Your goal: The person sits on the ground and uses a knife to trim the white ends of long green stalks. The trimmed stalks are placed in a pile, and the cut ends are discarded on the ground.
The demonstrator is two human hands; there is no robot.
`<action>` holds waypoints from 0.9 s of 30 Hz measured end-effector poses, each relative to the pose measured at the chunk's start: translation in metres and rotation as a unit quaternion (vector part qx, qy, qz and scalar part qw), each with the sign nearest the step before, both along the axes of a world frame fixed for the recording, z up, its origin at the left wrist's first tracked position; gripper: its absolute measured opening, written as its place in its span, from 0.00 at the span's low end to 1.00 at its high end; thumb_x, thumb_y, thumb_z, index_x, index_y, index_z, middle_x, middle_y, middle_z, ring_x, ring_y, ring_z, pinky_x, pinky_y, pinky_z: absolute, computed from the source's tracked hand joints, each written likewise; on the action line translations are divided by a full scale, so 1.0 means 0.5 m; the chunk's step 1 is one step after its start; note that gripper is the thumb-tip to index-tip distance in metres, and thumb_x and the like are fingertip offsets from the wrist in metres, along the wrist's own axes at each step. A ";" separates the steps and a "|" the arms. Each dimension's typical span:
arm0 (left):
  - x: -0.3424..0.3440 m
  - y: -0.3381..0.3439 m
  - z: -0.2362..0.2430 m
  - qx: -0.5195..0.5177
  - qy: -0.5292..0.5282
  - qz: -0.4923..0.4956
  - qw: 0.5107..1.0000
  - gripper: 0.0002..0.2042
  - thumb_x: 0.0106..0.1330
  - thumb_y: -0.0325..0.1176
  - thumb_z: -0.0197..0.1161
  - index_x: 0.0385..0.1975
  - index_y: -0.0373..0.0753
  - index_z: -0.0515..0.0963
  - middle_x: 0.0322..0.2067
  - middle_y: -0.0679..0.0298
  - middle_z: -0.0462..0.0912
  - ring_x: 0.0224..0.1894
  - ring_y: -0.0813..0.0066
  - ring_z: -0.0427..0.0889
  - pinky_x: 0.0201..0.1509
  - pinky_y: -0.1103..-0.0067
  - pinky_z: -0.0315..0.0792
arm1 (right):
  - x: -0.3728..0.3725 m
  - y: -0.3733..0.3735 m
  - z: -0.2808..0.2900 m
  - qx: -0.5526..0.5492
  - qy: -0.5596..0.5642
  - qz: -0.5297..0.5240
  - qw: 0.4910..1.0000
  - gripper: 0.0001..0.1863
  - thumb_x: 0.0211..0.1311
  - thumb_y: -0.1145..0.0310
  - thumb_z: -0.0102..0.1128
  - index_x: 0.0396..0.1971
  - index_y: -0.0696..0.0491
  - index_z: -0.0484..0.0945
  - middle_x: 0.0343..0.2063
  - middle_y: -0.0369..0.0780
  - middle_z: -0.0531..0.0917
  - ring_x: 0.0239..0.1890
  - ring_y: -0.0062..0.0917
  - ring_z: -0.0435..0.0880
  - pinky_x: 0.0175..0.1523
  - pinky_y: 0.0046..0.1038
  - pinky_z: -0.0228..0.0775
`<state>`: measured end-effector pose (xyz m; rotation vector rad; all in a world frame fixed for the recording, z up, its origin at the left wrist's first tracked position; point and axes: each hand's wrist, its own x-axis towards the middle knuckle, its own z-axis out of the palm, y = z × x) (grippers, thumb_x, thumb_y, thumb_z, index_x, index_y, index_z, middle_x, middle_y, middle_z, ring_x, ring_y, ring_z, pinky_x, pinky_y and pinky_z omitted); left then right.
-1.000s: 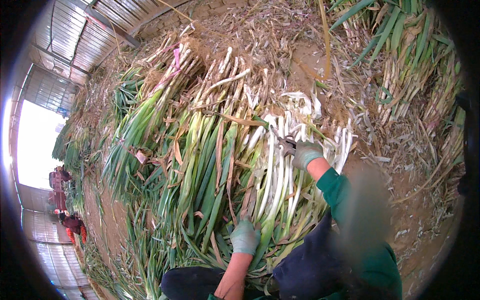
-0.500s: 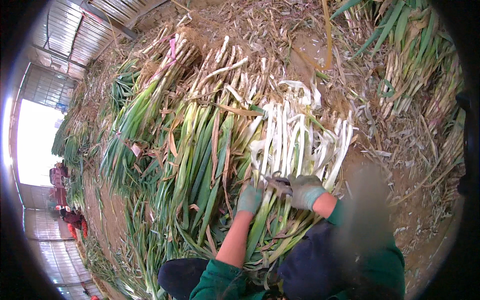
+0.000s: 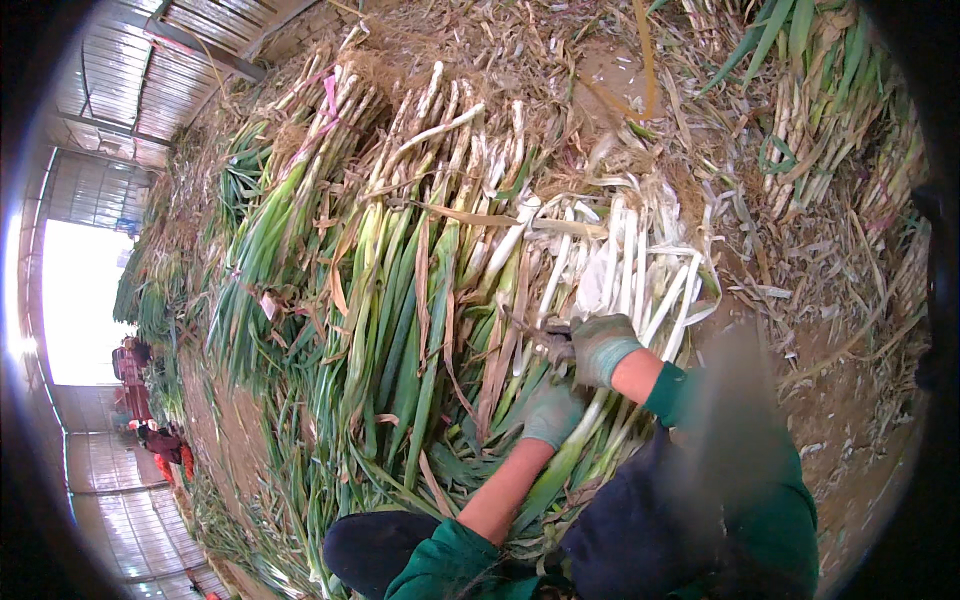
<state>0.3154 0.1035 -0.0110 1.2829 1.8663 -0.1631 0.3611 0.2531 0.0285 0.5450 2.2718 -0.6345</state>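
My right hand (image 3: 604, 350), in a pale green and grey glove, is closed round a small dark metal tool (image 3: 552, 338) whose exact kind I cannot make out. Just below it, my left hand (image 3: 550, 410), in a similar glove, lies low among green leaves, next to a stalk. Its fingers are partly hidden and blurred. Peeled long green onions (image 3: 628, 262) with white shafts lie side by side beyond my right hand, their leaves running back under my hands toward my knees. Unpeeled green onions (image 3: 400, 290) with dry brown leaves lie to the left.
A bundle of green onions (image 3: 300, 180) with a pink tie lies at the far left, and another pile (image 3: 820, 110) is at the far right. Dry peelings (image 3: 770, 300) cover soil on the right. A person in dark and red clothing (image 3: 165, 452) is far off left.
My left hand has dropped lower and right, into the leaves. My right hand has lifted slightly with the tool. The peeled white stalks have shifted right and lie bunched closer.
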 end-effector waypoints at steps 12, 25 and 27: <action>-0.256 0.062 -0.085 0.063 0.196 0.237 0.949 0.16 0.59 0.29 0.58 0.47 0.31 0.75 0.39 0.46 0.80 0.43 0.50 0.80 0.44 0.64 0.74 | -0.044 0.058 -0.048 0.030 0.015 -0.118 0.992 0.22 0.49 0.60 0.56 0.44 0.55 0.79 0.45 0.43 0.82 0.47 0.35 0.82 0.49 0.34 0.73; -0.214 0.022 -0.073 -0.033 0.158 0.218 0.963 0.25 0.55 0.53 0.62 0.43 0.39 0.78 0.39 0.47 0.82 0.42 0.47 0.81 0.47 0.61 0.74 | -0.014 0.110 -0.014 0.046 0.050 -0.120 0.990 0.25 0.52 0.61 0.55 0.53 0.47 0.74 0.42 0.42 0.83 0.43 0.35 0.83 0.47 0.38 0.74; -0.220 -0.008 -0.050 -0.007 0.162 0.229 0.960 0.25 0.54 0.52 0.63 0.41 0.37 0.77 0.36 0.46 0.82 0.41 0.49 0.81 0.46 0.62 0.74 | 0.002 0.100 -0.010 0.020 0.038 -0.146 0.988 0.27 0.52 0.61 0.54 0.53 0.54 0.72 0.42 0.44 0.82 0.44 0.36 0.82 0.48 0.38 0.73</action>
